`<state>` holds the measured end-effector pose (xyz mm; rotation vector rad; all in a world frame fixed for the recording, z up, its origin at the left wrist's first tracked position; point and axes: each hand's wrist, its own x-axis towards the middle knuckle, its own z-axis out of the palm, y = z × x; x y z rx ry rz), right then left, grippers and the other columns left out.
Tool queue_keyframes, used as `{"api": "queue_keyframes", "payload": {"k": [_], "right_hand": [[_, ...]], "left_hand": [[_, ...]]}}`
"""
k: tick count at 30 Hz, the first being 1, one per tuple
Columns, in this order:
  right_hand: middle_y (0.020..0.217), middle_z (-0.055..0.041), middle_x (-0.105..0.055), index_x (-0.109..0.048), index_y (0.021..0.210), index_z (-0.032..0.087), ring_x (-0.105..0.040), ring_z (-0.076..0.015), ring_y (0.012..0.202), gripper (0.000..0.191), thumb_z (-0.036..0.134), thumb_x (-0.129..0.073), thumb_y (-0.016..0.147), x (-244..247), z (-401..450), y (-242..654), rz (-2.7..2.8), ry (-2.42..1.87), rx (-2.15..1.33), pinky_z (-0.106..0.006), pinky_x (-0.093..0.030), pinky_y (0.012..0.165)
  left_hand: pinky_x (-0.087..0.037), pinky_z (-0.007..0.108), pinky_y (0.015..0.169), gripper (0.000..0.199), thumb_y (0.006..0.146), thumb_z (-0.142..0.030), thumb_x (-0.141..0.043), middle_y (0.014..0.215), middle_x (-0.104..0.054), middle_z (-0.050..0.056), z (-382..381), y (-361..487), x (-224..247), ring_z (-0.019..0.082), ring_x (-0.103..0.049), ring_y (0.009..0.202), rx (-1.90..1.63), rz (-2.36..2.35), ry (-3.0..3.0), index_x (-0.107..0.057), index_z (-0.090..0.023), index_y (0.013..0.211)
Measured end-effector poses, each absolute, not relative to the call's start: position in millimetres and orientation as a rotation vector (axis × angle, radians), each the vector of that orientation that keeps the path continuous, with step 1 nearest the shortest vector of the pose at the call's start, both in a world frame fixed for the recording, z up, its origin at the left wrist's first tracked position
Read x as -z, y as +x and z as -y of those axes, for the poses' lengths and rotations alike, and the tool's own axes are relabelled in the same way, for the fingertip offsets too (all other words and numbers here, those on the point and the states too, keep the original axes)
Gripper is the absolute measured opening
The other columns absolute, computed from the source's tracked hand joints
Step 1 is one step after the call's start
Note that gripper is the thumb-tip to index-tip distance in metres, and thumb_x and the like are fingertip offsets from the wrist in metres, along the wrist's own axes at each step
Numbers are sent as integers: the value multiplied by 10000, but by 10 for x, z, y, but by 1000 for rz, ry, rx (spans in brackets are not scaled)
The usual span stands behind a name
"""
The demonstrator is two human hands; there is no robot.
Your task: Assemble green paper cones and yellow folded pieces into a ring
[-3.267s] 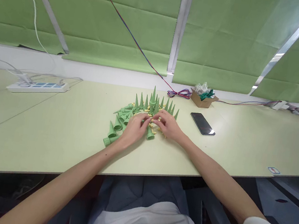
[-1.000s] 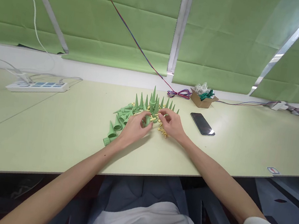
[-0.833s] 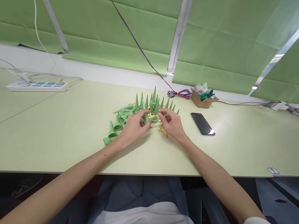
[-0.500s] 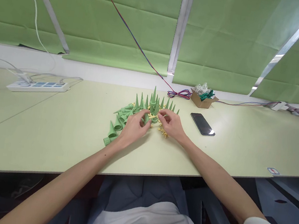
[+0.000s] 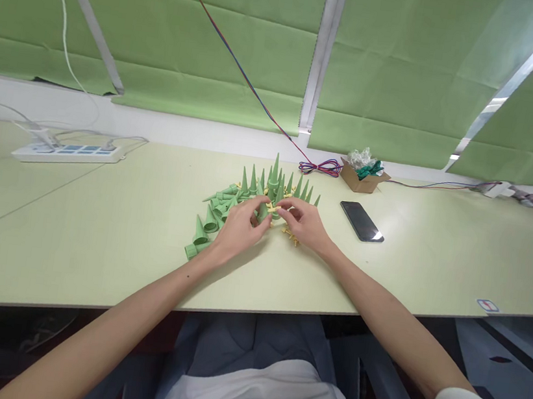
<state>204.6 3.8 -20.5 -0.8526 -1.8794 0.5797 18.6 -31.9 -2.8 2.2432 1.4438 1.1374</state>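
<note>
In the middle of the table my left hand [image 5: 242, 226] curls its fingers round a green plastic spike [image 5: 262, 211], partly hidden by the fingers. My right hand [image 5: 306, 223] pinches a small yellow plastic piece [image 5: 274, 209] against or very near that spike; whether they touch is hard to tell. Behind both hands several green spikes [image 5: 274, 173] stand upright. More green cones [image 5: 200, 233] lie and lean in a pile left of my left hand. Under my right hand are small loose yellow pieces [image 5: 291, 235].
A black phone [image 5: 362, 222] lies to the right. Behind it stands a small cardboard box [image 5: 359, 181] holding clear and green plastic wrap. A coiled red and blue cable [image 5: 320, 167] sits at the back. To the far left is a white power strip [image 5: 69, 154] with cords.
My right hand has shifted slightly left with the yellow piece, closer to the spike in my left hand. My left hand has barely moved.
</note>
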Motion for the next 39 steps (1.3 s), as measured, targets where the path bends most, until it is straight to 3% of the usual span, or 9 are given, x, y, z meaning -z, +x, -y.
{"api": "queue_keyframes", "payload": {"k": [19,31,39], "right_hand": [[871,-46,-683,-681,929,176,-573,-113,608,251,416,-614,901,172,0,2036,1824,-866,-775,-232,-419,507],[848,-32,-669,-686,934,181,-477,-73,488,240,411,-629,896,206,-30,2038,1750,-821,-918,-237,-395,462],[797,-19,-649,-688,936,186,-460,-74,464,251,427,-641,882,178,-13,2031,1720,-818,-955,-242,-381,435]], "left_hand": [[-493,322,721,371,906,-336,-551,924,-688,47,315,194,33,140,-556,613,-1148,-1420,2264,-642,-177,1228],[-470,294,637,369,877,-320,-576,953,-707,47,306,210,38,110,-520,564,-1208,-1382,2215,-670,-166,1199],[-400,275,509,380,869,-408,-590,727,-600,-13,313,189,-3,96,-463,444,-1110,-1376,1953,-674,-207,1181]]}}
